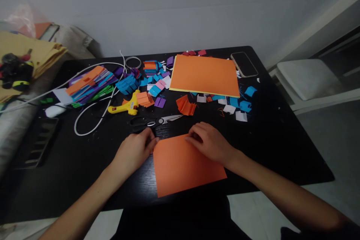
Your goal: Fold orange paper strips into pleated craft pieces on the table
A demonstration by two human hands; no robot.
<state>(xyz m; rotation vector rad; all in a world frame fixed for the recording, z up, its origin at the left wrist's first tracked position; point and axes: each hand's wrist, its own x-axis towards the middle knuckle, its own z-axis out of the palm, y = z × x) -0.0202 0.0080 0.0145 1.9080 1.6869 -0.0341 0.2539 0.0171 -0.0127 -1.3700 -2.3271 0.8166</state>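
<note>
An orange paper sheet (185, 167) lies flat on the black table (281, 135) right in front of me. My left hand (135, 150) pinches the sheet's far left corner, fingers closed on it. My right hand (209, 142) rests on the sheet's far edge with its fingers curled and pressed down on the paper. Just beyond both hands lie black-handled scissors (153, 121).
A larger orange sheet (205, 75) lies further back, a phone (244, 64) beside it. A yellow glue gun (125, 107) with white cable, stacked coloured strips (90, 84) and several folded paper scraps (185, 105) cover the middle. A white chair (306, 77) stands at right.
</note>
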